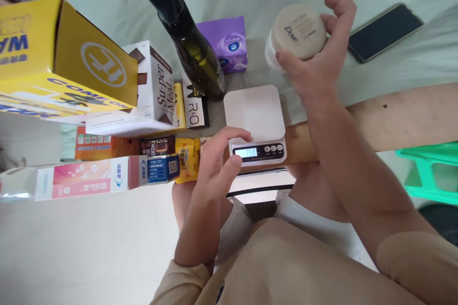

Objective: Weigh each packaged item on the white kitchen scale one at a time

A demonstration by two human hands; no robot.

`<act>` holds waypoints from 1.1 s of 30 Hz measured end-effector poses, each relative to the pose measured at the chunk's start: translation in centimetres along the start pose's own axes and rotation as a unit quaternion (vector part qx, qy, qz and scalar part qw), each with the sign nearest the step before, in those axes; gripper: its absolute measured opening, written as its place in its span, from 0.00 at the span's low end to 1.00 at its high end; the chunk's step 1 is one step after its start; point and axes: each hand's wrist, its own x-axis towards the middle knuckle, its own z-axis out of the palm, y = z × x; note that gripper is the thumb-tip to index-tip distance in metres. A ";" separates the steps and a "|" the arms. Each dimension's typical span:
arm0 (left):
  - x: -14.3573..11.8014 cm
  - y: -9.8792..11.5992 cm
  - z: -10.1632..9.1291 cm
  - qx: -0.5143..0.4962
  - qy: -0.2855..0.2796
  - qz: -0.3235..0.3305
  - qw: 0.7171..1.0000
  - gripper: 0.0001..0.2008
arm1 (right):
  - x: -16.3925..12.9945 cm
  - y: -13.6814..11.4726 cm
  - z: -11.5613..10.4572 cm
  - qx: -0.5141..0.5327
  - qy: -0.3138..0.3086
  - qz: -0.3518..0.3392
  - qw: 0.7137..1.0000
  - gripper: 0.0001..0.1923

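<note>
The right hand (315, 64) grasps a round cream plastic Dove jar (298, 33); the left hand (214, 162), fingers loosely curled, touches the small white digital scale (255, 114) at its fingertips.

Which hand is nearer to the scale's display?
Left. The left hand has its fingers at the display of the white scale. The right hand is raised beyond the scale, holding the Dove jar.
</note>
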 end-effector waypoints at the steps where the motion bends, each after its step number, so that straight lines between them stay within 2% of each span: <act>1: 0.0 0.1 -0.1 0.000 0.000 0.003 1.000 0.21 | 0.3 0.4 0.5 -0.016 -0.005 0.024 1.000 0.52; 4: -0.2 0.0 -0.3 -0.018 -0.007 0.011 1.000 0.21 | 0.7 1.3 1.5 -0.038 -0.022 0.066 0.997 0.52; 10: -0.7 -1.0 -1.0 -0.047 0.000 0.006 0.999 0.22 | 1.5 1.8 2.4 -0.043 -0.037 0.046 0.997 0.52; 14: -0.9 -1.2 -1.2 -0.054 0.019 -0.004 0.998 0.21 | 1.7 2.6 3.1 -0.052 -0.066 0.061 0.995 0.50; 20: -0.9 -1.1 -1.0 -0.028 0.018 0.002 0.999 0.22 | 1.3 3.6 2.5 -0.040 -0.104 0.107 0.988 0.54; 22: -1.0 -1.0 -0.9 -0.027 0.023 -0.007 0.999 0.22 | 0.8 3.7 2.0 -0.041 -0.102 0.089 0.990 0.54; 27: -0.9 -1.1 -0.7 -0.072 0.059 -0.056 0.994 0.18 | -0.9 3.2 1.0 -0.040 -0.015 -0.074 0.996 0.49; 29: -0.6 -1.3 -0.6 -0.080 0.086 -0.075 0.990 0.19 | -1.5 2.0 0.9 -0.016 0.003 -0.090 0.996 0.43; 33: 0.3 -1.5 -0.4 -0.087 0.175 -0.094 0.976 0.20 | -1.9 -1.1 0.9 0.025 -0.007 -0.075 0.997 0.32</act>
